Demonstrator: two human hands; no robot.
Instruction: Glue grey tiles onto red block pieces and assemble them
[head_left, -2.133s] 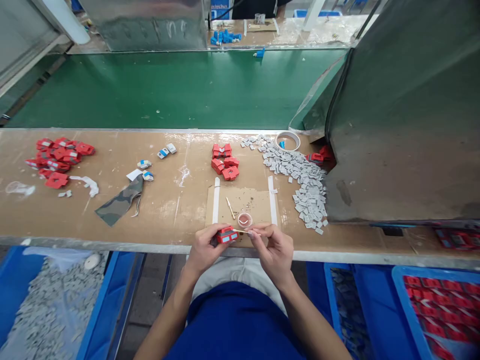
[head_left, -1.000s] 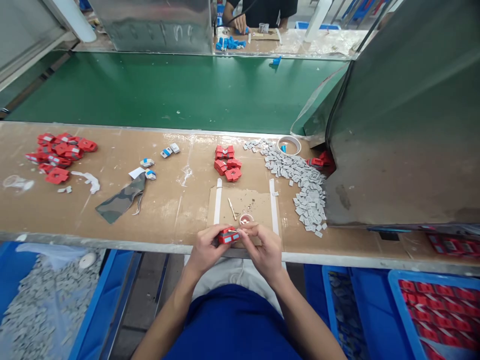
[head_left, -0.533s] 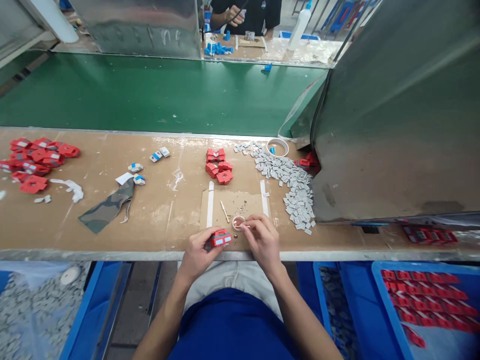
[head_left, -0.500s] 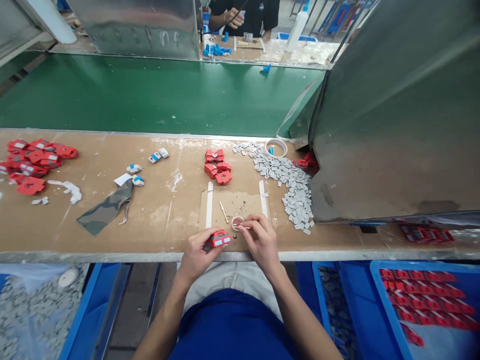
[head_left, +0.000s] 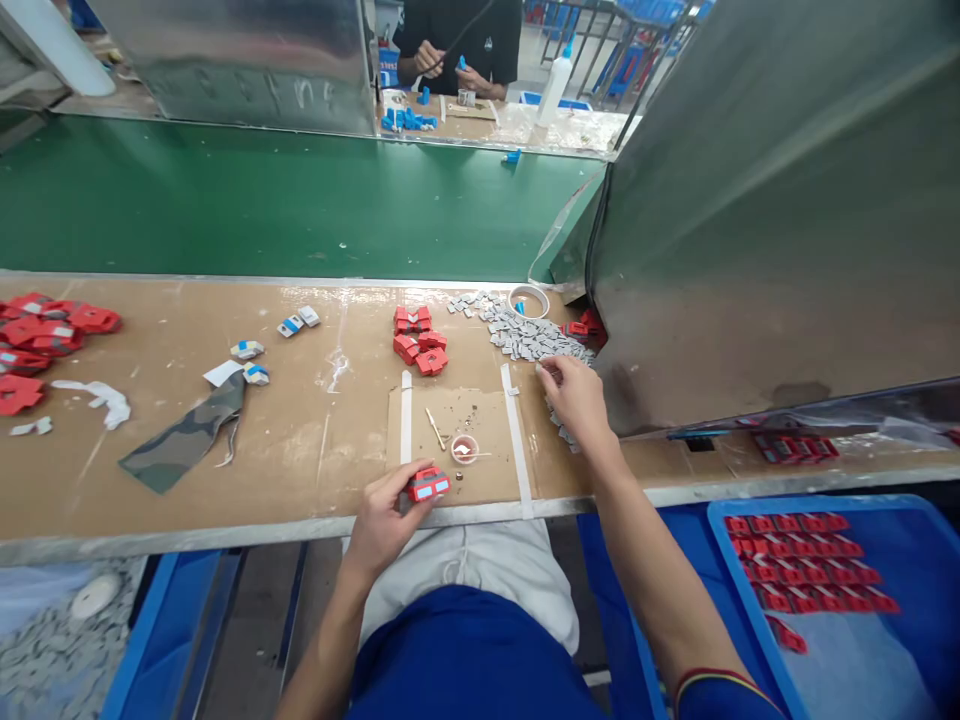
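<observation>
1. Below the near edge of the bench (head_left: 307,480), right of the body, a blue tray (head_left: 930,585) carries rows of red pieces (head_left: 799,572); the right forearm passes to the left of it.
2. Just over that edge, the left hand (head_left: 385,522) pinches a red block (head_left: 428,484) between thumb and fingers, the block jutting out to the right with two pale panels facing the body. The left forearm slants up from below.
3. A little farther on, a small round cup (head_left: 464,462) sits on a taped-down cardboard sheet (head_left: 491,415); one thin stick (head_left: 481,455) reaches from it to the right, and a second stick (head_left: 436,430) lies beyond it to the left.
4. Farther out and to the right, the right hand (head_left: 576,398) hangs over gray tiles (head_left: 517,332), arm stretched forward, thumb and forefinger close together; I cannot tell whether they hold a tile. The hand hides part of the heap, and a metal panel (head_left: 765,220) rises just to its right.
5. Beyond the cardboard stands a cluster of red parts (head_left: 420,345); a tape roll (head_left: 529,290) lies by the tiles' far end. Well left is a camouflage cloth (head_left: 184,437).
6. Across a green surface (head_left: 262,200), a co-worker's hands (head_left: 429,58) are raised behind blue parts (head_left: 409,120).
</observation>
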